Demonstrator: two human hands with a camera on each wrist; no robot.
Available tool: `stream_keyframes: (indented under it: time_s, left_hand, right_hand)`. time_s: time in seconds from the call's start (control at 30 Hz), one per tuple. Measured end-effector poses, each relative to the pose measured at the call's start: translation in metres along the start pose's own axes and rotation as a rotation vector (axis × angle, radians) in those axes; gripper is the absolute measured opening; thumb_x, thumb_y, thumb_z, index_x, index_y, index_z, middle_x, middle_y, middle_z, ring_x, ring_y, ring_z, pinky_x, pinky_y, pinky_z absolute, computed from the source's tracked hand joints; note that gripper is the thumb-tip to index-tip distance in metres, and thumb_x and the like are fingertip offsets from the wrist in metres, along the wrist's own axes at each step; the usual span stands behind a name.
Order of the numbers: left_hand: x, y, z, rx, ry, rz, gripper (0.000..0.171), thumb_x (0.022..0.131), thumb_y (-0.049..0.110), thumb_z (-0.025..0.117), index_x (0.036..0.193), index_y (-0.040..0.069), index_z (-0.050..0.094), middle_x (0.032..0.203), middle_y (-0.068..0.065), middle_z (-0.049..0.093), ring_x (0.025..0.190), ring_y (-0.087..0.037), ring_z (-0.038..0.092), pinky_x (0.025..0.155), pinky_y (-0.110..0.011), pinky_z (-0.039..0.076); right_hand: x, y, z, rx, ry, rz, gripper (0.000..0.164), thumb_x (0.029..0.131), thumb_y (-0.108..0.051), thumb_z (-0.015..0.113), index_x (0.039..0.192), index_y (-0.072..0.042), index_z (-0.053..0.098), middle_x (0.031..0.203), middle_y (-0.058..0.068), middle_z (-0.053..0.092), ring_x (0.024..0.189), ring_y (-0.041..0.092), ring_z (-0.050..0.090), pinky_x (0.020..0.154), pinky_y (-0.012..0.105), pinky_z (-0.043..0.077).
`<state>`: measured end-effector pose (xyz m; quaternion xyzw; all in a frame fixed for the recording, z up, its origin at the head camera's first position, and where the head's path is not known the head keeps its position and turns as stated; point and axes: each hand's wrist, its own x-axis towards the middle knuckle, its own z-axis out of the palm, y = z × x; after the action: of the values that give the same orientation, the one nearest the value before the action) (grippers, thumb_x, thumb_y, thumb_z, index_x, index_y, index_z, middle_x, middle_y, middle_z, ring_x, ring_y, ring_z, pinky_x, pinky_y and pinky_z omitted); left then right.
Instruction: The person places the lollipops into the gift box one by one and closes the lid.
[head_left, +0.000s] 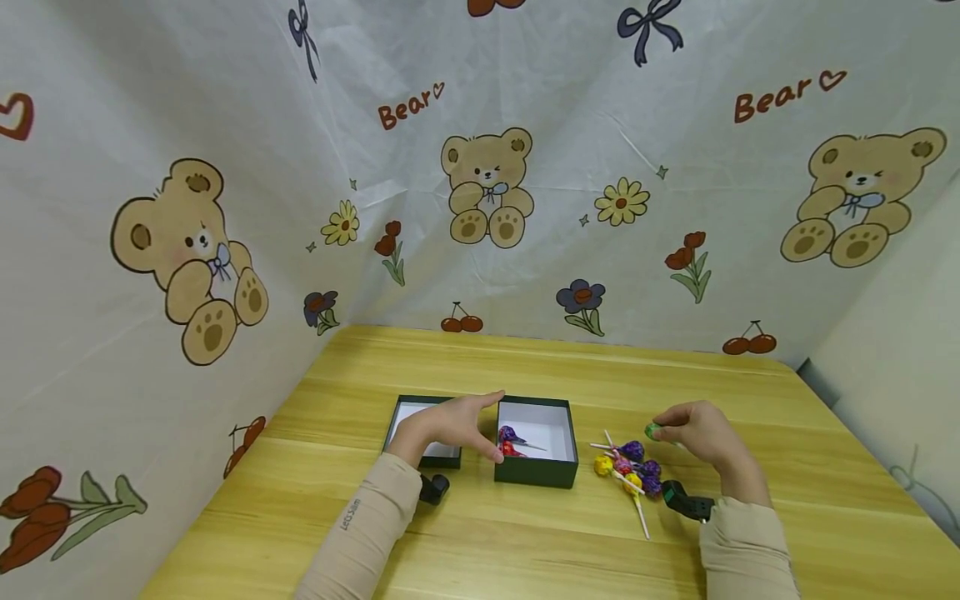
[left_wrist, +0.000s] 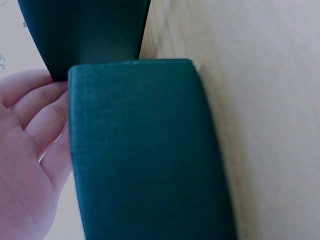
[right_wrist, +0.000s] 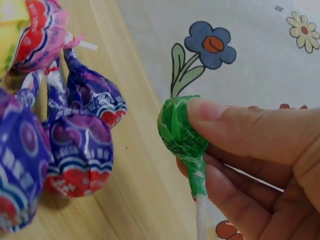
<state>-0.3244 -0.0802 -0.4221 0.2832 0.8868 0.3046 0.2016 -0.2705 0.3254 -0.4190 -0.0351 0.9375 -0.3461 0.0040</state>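
My right hand (head_left: 701,433) pinches a green-wrapped lollipop (right_wrist: 180,127) by its candy end between thumb and fingers, its white stick hanging down. Left of that hand lies a pile of lollipops (head_left: 632,450) in purple, yellow and pink wrappers. My left hand (head_left: 456,425) is spread along the left wall of a dark green box (head_left: 536,473), thumb at the front corner and fingers toward the back corner. Inside this box are a purple lollipop (head_left: 508,434) and a red one (head_left: 512,449). In the left wrist view the fingers look extended, partly hidden behind a green wall.
A second dark green box (head_left: 442,462) stands to the left, partly covered by my left hand and forearm. Both boxes are on a wooden table (head_left: 525,542). Behind it hangs a white cloth (head_left: 562,125) printed with bears and flowers.
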Motion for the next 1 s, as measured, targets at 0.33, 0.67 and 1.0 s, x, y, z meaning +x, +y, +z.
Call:
stream_keyframes:
  time_s: [0.33,0.67,1.0]
  left_hand:
    - [0.000,0.000,0.000,-0.004,-0.005,0.015,0.113,0.076,0.045,0.087,0.162,0.021,0.018,0.166,-0.006,0.026,0.151,-0.028,0.028,0.119,-0.050,0.035]
    - [0.000,0.001,0.000,-0.014,-0.002,0.003,0.113,0.075,0.045,0.087,0.162,0.021,0.018,0.166,-0.006,0.027,0.151,-0.028,0.030,0.118,-0.050,0.036]
    - [0.001,0.000,0.000,-0.007,0.002,-0.005,0.113,0.075,0.045,0.087,0.162,0.022,0.019,0.166,-0.005,0.027,0.151,-0.029,0.031,0.118,-0.051,0.036]
  right_hand:
    - [0.003,-0.009,0.000,0.019,-0.002,-0.040,0.024,0.094,-0.013,0.070,0.110,0.005,0.073,0.100,0.016,0.075,0.089,0.021,0.066,0.072,0.035,0.055]
    - [0.002,-0.029,-0.006,0.017,-0.007,-0.063,0.032,0.098,-0.019,0.066,0.119,0.006,0.070,0.115,0.023,0.071,0.106,0.039,0.066,0.086,0.053,0.056]
    - [0.004,-0.040,-0.001,0.036,-0.002,-0.108,0.034,0.100,-0.019,0.063,0.123,0.005,0.068,0.117,0.023,0.070,0.111,0.041,0.065,0.091,0.057,0.054]
